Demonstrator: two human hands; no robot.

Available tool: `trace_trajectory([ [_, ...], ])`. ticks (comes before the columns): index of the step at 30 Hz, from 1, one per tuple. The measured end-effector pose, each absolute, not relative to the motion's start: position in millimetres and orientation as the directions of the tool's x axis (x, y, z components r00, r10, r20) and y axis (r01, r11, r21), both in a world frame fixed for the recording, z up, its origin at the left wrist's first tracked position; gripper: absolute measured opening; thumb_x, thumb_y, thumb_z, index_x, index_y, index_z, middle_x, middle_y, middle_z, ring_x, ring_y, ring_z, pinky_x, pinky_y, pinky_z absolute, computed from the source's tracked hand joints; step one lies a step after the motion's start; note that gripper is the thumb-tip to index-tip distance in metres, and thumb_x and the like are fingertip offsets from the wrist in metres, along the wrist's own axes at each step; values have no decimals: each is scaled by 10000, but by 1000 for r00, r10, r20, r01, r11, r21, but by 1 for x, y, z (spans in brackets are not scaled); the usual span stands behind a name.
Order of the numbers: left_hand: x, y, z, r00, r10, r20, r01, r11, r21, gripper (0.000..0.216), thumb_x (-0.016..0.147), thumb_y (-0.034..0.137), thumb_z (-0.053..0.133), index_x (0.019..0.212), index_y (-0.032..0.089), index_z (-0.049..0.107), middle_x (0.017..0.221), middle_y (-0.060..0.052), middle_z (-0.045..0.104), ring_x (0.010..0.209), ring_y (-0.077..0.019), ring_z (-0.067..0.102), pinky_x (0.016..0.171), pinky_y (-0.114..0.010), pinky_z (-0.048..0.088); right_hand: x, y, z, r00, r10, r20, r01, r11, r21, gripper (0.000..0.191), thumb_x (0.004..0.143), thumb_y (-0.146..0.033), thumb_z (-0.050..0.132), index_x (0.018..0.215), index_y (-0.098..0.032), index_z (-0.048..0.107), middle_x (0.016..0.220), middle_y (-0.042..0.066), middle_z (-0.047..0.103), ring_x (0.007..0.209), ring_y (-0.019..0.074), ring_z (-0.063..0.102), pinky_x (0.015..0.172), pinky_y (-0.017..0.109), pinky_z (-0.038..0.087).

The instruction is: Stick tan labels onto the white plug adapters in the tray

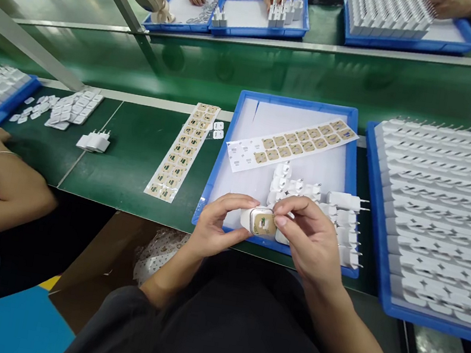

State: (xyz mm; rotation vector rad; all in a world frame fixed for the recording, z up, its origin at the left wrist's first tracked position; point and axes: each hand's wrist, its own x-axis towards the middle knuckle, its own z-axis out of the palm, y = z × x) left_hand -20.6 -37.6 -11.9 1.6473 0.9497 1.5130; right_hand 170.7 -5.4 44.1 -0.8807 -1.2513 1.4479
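Note:
My left hand (219, 223) grips a white plug charger (247, 219) between thumb and fingers, its end face turned toward me. On that face lies a tan sticker (263, 222) with a small dark and green mark. With thumb and forefinger, my right hand (309, 234) pinches at the sticker's right edge. Beneath my hands is a blue-rimmed tray (226, 157). Several white chargers (348, 219) with metal pins lie in it, partly behind my right hand. A sheet of tan stickers (297, 143) rests across the tray's far part.
Another sticker sheet (183, 152) lies left of the tray, beside small white pieces (218, 130). At right stands a blue tray (379, 249) packed with chargers. Loose chargers (94, 141) and white parts (76, 107) sit farther left, near a co-worker's arm (12, 187). Other people work across the bench.

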Motion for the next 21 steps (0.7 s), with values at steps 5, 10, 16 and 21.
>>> trace_trajectory([
  [5, -20, -36, -11, 46, 869, 492, 75, -494, 866, 472, 859, 205, 818, 1304, 294, 688, 1207, -94, 764, 1155, -267, 720, 994, -434, 602, 169, -5, 46, -231, 971, 64, -201, 16, -979, 176, 851, -385, 811, 835, -250, 699, 806, 12, 675, 719, 173, 636, 649, 301, 565],
  [10, -21, -36, -10, 48, 867, 496, 60, -498, 865, 493, 853, 180, 819, 1312, 301, 685, 1218, -84, 761, 1165, -257, 715, 1010, -424, 590, 168, -6, 48, -223, 970, 97, -199, 52, -979, 125, 876, -334, 792, 841, -251, 706, 818, 5, 676, 726, 161, 639, 655, 285, 569],
  [16, -22, -37, -11, 44, 871, 489, 93, -491, 866, 456, 871, 207, 802, 1303, 297, 689, 1214, -87, 764, 1171, -268, 715, 1010, -441, 591, 166, -9, 51, -220, 970, 101, -156, 67, -985, 137, 875, -334, 800, 859, -250, 692, 836, 10, 676, 744, 168, 652, 659, 289, 586],
  [21, -22, -37, -12, 40, 863, 503, 91, -504, 859, 501, 862, 169, 804, 1322, 321, 676, 1226, -69, 763, 1174, -256, 712, 1017, -438, 590, 163, -11, 46, -206, 971, 118, -136, 91, -986, 134, 896, -329, 792, 880, -253, 683, 849, 9, 674, 758, 167, 661, 662, 287, 595],
])
